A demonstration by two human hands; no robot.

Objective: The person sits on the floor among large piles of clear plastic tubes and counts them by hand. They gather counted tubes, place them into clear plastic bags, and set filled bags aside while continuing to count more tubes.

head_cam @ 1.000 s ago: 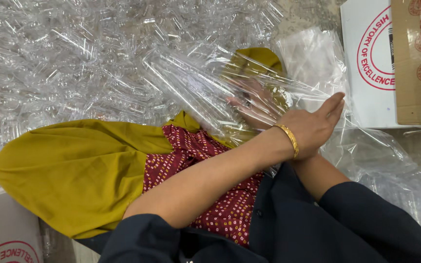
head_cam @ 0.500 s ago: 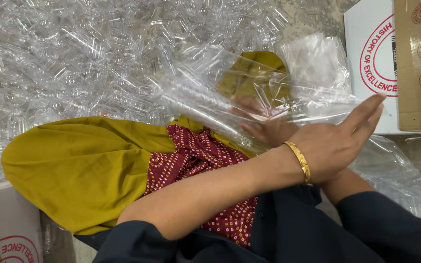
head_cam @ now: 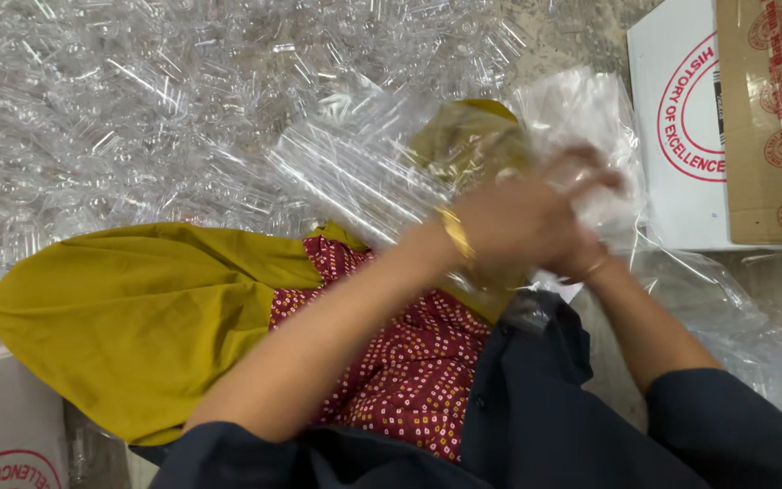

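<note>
- Left hand, gold bangle at the wrist, crosses over the right hand; both meet at the thin clear plastic bag held up over the lap.
- The bag sits in front of the white printed carton, which stands at the right edge of the floor, beside a brown taped cardboard box.
- Left-hand fingers look curled onto the bag's gathered film, grasping it. Motion blur smears them, so the exact pinch is unclear.
- Right-hand fingers lie under the left hand and behind film; cannot tell whether they are clenched or loose.
- A bundle of clear plastic tubes in a transparent sleeve rests slantwise on the mustard-yellow cloth over the knee, touching the hands' near side.
- A heap of loose clear plastic pieces covers the floor from the left edge to the top edge.
- Judgement on handling: the film is slippery and limp; it goes best with the mouth gathered evenly in one hand and the other steadying close by, held low over the lap so nothing spills.
- Hard to make out: what the bag contains, where its mouth is, where sleeve ends and bag begins.
- Cut off: both cartons at the right edge, another white carton at the bottom-left corner.
</note>
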